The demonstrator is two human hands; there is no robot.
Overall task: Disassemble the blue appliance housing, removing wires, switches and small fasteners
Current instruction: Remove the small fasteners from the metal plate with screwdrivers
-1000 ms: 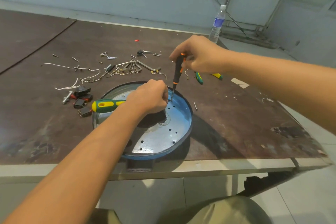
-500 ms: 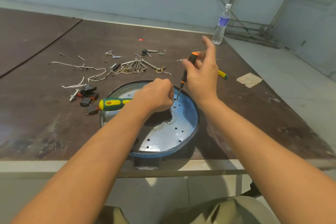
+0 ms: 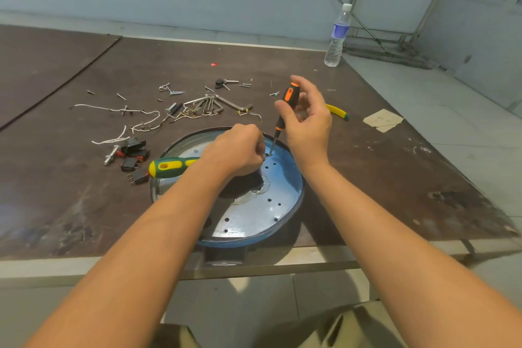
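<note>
Screwdriver (image 3: 285, 110) pinched in right hand (image 3: 308, 124) slants onto far rim of blue housing (image 3: 291, 188), tip beside left hand (image 3: 236, 151) gripping green-handled tool (image 3: 169, 167).

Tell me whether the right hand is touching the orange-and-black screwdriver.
Touching. The head view shows the right hand pinching the orange-and-black screwdriver by its handle between thumb and fingers, tip down on the round blue appliance housing.

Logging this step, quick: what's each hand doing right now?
Left hand: curled round the green-and-yellow tool.
Right hand: pinching the orange-and-black screwdriver, tip on the blue housing.
</note>
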